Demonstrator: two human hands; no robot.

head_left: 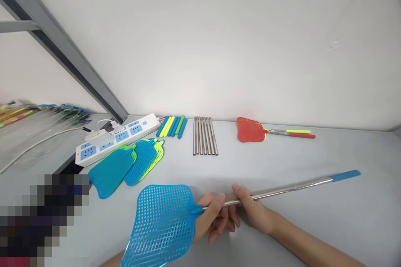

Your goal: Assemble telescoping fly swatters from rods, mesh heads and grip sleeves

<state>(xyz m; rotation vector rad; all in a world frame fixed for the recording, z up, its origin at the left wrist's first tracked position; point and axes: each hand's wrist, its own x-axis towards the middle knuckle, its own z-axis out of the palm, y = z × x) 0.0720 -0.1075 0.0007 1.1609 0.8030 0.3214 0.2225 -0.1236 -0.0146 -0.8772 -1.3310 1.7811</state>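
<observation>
A blue fly swatter point(166, 221) with a perforated head, a silver telescopic rod and a blue grip is held above the grey table. My left hand point(214, 215) closes on the rod just beside the head, thumb on top. Close by on its right, my right hand point(255, 210) grips the same rod between thumb and fingers. The rod slants up to the right and shows several joined sections, with the blue grip point(346, 175) at its far end. The swatter head partly covers my left forearm.
Blue, green and yellow swatter heads point(109, 171) overlap at left, beside a white power strip point(119, 137). Coloured grips point(172, 127) and several metal rods point(205, 135) lie near the wall. Farther right rest red and yellow swatters point(250, 130). Plastic packages point(56, 121) lie far left.
</observation>
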